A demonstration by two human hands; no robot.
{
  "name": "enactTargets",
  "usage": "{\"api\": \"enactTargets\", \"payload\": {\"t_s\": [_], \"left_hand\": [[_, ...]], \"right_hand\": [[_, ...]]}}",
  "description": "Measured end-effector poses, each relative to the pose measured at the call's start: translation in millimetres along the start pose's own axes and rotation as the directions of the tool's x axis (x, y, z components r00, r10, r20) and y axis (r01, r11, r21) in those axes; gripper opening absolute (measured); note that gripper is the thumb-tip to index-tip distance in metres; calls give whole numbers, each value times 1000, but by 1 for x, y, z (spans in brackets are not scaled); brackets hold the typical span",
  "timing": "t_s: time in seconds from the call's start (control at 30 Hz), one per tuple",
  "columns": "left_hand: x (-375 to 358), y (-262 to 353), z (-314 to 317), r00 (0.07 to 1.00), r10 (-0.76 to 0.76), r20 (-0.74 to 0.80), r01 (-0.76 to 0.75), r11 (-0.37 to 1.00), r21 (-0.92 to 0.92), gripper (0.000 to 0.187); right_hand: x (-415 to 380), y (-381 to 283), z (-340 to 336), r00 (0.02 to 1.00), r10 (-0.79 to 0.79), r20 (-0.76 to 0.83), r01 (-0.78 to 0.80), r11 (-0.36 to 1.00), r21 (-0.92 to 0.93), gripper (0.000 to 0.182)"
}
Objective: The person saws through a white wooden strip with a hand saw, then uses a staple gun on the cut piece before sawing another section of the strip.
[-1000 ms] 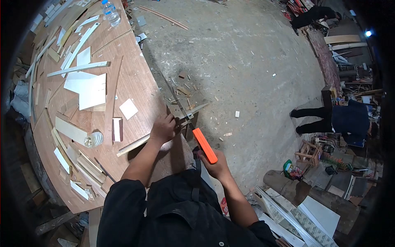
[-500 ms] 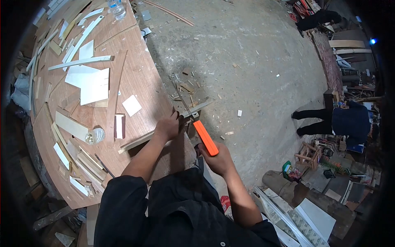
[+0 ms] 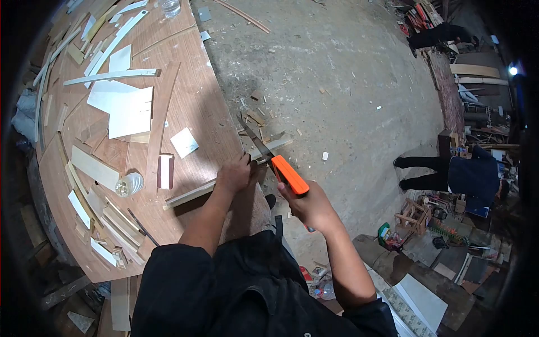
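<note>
- Watching remotely, I log the right hand [image 3: 315,206] wrapped round the orange handle of a handsaw [image 3: 291,175]; firm-looking grip, thumb side toward the strip.
- Left hand [image 3: 234,173] holds down a pale wood strip [image 3: 193,194], fingers curled over it. How far the fingertips reach beneath, I cannot tell.
- Wood strip position: passes under the left grip; near end lies on the worktable [image 3: 216,126], far end juts past the table edge, above the floor [image 3: 348,112].
- Saw blade [image 3: 259,142] runs forward from the right grip and crosses the strip just beyond the left fingers. Whether the teeth sit in the wood, I cannot tell.
- Around the left grip: white square panel [image 3: 184,142] ahead and to its left; clear jar [image 3: 129,184] well to its left. Wood offcuts [image 3: 255,117] on the floor ahead of both grips.
- My judgement on sawing here: left fingers want to sit further back from the blade; weight straight down, close to the table edge, so the overhang does not chatter.
- Also my judgement: right wrist in line with the blade, long even strokes, light pressure; a twisted handle could bind the saw or make it jump toward the fingers.
</note>
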State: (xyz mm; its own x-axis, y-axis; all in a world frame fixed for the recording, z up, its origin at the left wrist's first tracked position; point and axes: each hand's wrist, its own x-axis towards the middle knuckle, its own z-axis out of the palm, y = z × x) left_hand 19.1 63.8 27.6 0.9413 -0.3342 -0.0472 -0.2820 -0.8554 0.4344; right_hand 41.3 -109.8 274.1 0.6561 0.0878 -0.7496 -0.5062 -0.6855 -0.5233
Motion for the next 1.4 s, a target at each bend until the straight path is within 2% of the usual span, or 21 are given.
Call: {"api": "enactTargets", "payload": {"t_s": [0.13,0.23,0.3,0.33,0.37,0.43,0.83,1.0,1.07,1.17,1.4], "left_hand": [[-1,4,-3,999,-41,-12,41,999,-17,16],[-1,6,-1,1000,-22,-10,22,1000,-3,16],[-1,5,1,1000,-27,-11,27,1000,7,16],[-1,5,2,1000,-25,-4,25,999,20,17],[-1,5,2,1000,-25,-10,26,999,22,17],[-1,5,-2,999,0,-34,2,999,37,16],[0,8,-11,996,35,-86,-36,999,-14,17],[0,5,-8,998,25,-60,-24,1000,12,19],[0,6,-8,999,24,-49,-24,1000,3,20],[1,5,-7,995,39,-94,-40,999,-7,24],[2,8,-10,996,53,-75,-51,998,22,25]], "right_hand": [[5,6,-1,1000,14,-20,-14,1000,-3,33],[1,10,4,997,-44,-64,46,999,22,38],[-4,20,13,987,-80,-139,85,996,29,37],[-9,21,18,986,-46,-159,53,998,43,35],[-11,22,19,986,-52,-161,60,997,40,35],[-14,30,23,992,40,-123,-28,995,100,24],[-143,54,2,983,95,-156,-87,995,58,30],[-143,36,-6,988,94,-118,-90,995,40,27],[-140,31,-7,995,16,-93,-13,999,37,25],[-137,13,-16,993,110,-42,-110,994,6,24],[-142,23,-11,989,95,-112,-90,995,53,24]]}}
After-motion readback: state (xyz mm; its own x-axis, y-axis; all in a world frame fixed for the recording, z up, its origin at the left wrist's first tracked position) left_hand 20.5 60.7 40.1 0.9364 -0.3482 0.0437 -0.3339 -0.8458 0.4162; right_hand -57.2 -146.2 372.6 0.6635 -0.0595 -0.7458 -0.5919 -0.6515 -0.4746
